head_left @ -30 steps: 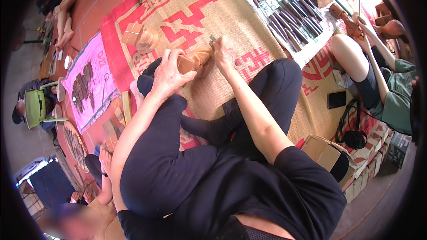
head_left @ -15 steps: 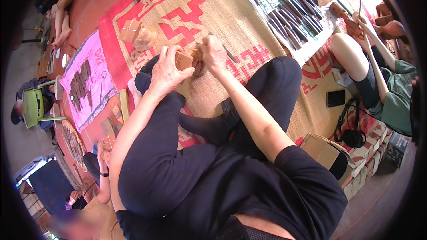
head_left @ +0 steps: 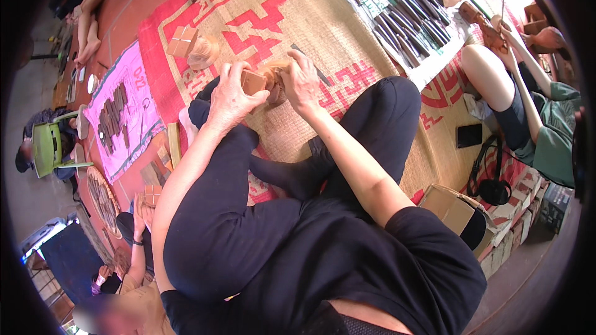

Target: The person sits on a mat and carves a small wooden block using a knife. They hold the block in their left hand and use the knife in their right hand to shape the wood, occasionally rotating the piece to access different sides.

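Left hand [head_left: 232, 95] fingers grip a wooden carving [head_left: 252, 83] — right hand [head_left: 302, 84] fingers curl at its other end, hold unclear

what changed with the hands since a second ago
The right hand has shifted slightly left and toward the body, uncovering more of the dark slim tool beyond it. The left hand still grips the brown carved wooden piece with a square base. The rows of dark slim tools on the white cloth stayed put.
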Demonstrator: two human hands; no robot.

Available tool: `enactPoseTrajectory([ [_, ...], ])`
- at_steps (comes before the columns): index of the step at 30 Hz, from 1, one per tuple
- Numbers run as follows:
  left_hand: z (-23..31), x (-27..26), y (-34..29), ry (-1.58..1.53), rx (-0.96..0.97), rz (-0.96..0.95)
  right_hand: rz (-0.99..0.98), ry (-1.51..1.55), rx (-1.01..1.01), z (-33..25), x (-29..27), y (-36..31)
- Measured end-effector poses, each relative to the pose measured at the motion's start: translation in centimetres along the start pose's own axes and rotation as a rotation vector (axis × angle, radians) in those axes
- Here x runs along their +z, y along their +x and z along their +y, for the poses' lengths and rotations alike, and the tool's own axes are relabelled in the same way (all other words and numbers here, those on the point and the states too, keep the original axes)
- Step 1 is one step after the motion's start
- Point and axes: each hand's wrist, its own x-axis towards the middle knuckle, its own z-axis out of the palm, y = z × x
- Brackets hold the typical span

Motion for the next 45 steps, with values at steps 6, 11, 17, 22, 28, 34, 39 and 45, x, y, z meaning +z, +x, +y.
enactPoseTrajectory([
  [6, 0.5, 0.0, 0.0, 0.006, 0.043, -0.019, -0.043, -0.117, -0.098, 0.7, 1.9, -1.3],
  [11, 0.4, -0.2, 0.1, -0.003, 0.047, -0.010, 0.023, 0.037, 0.013, 0.1, -0.1, -0.8],
  [17, 0.8, 0.1, 0.1, -0.007, 0.071, -0.026, -0.049, -0.054, -0.055, 1.0, 1.5, -0.1],
  [22, 0.6, -0.2, -0.1, -0.040, 0.034, -0.003, -0.051, -0.076, 0.039, 2.1, -0.7, -2.0],
  [28, -0.2, -0.1, 0.0, -0.030, -0.017, 0.036, -0.019, 0.458, 0.658, 2.0, -2.3, 0.1],
  [34, -0.2, 0.0, 0.0, -0.057, -0.024, 0.038, -0.040, 1.066, 1.081, 4.6, -1.4, -1.5],
  [39, -0.6, 0.0, 0.2, -0.023, -0.002, 0.033, -0.119, 1.277, 1.168, 5.4, -0.7, -1.9],
  [45, -0.7, 0.0, 0.2, -0.019, -0.008, 0.034, -0.152, 1.085, 1.122, 2.9, -2.1, -1.4],
])
